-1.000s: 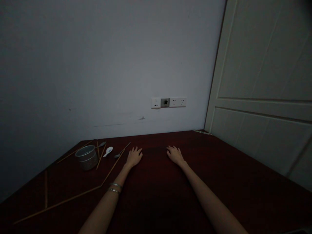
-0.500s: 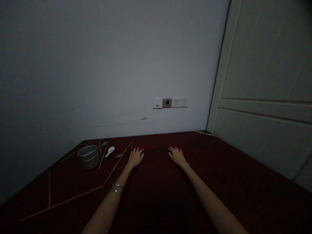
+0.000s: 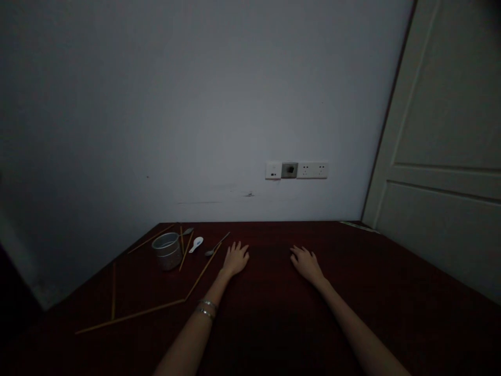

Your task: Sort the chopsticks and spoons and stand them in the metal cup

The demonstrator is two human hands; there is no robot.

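My left hand (image 3: 235, 259) lies flat and open on the dark red table (image 3: 274, 324), with bracelets on its wrist. My right hand (image 3: 306, 263) lies flat and open a short way to the right, holding nothing. Just left of my left hand lie a metal spoon (image 3: 216, 246) and a long wooden chopstick (image 3: 203, 270). Further left are a white spoon (image 3: 196, 244) and a small metal pot (image 3: 167, 250), standing upright. More chopsticks (image 3: 130, 316) lie scattered on the left part of the table.
A pale wall stands behind the table with a row of sockets (image 3: 296, 170). A white door (image 3: 446, 172) closes off the right side. The table's left edge runs diagonally, with dark floor beyond it.
Both hands stay flat in place on the table. The camera has turned left, so everything sits further right in the picture.
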